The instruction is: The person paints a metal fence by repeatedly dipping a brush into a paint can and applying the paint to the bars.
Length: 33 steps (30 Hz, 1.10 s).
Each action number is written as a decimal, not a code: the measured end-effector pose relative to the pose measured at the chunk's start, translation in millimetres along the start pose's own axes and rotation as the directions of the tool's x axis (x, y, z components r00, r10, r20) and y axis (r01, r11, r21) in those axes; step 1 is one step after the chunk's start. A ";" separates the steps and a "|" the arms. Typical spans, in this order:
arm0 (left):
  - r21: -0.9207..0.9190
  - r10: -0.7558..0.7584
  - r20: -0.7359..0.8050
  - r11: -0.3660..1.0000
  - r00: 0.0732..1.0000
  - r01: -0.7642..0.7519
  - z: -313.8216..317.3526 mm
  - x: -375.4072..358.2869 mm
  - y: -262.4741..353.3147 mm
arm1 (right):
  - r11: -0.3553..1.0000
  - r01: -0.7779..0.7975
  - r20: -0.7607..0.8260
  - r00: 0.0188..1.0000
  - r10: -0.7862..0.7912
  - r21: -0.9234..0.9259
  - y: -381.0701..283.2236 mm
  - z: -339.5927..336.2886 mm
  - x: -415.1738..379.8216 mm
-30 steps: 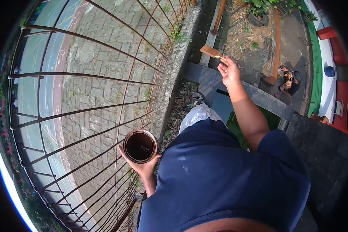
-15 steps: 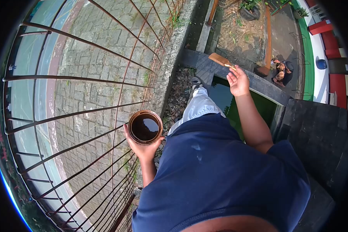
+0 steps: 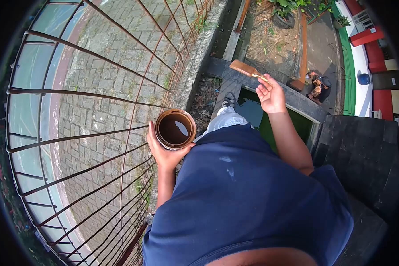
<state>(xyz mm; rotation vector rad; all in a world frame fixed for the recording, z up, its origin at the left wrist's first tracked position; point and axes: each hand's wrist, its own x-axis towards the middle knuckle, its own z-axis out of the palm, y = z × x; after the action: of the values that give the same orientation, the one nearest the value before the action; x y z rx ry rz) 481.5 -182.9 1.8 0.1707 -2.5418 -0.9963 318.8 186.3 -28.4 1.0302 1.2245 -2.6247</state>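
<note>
A round container of dark brown liquid (image 3: 174, 129) rests in my left hand (image 3: 166, 155), whose fingers and thumb wrap round its near side. My right hand (image 3: 271, 96) is raised over the dark pool and pinches the thin handle of a flat brown brush-like tool (image 3: 244, 68). The tool's wide end points left, away from my fingers. Light glints on the liquid's surface.
A rusty metal fence (image 3: 93, 94) runs along the left beside a stone kerb (image 3: 197, 57). Below my right hand lies a green pool (image 3: 270, 128) with a dark ledge. A person in a cap (image 3: 320, 88) is at the upper right, near a planted tyre (image 3: 283, 20).
The container and my left hand have shifted right and up in the view. My right hand and the tool have moved slightly left. My foot has moved right.
</note>
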 end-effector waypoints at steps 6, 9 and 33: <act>0.028 0.108 0.024 0.994 0.994 -0.109 4.6 13.5 12.2 | 0.997 0.054 0.210 0.977 -0.041 -0.056 -21.3 23.7 -35.6; 0.046 0.172 0.035 0.984 0.984 -0.174 8.6 21.8 7.2 | 0.987 0.157 0.457 0.881 -0.124 -0.035 -40.7 36.7 -59.5; 0.232 0.559 -0.088 0.816 0.824 -0.529 2.7 58.5 26.3 | 0.194 0.905 0.917 0.395 -0.056 -0.378 -1.4 165.6 -153.7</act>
<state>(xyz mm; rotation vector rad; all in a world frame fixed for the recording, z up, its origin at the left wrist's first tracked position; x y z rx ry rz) 427.9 -176.7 36.6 -0.4009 -2.3291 -0.4801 347.0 38.9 140.4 -0.8969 2.4785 -1.5343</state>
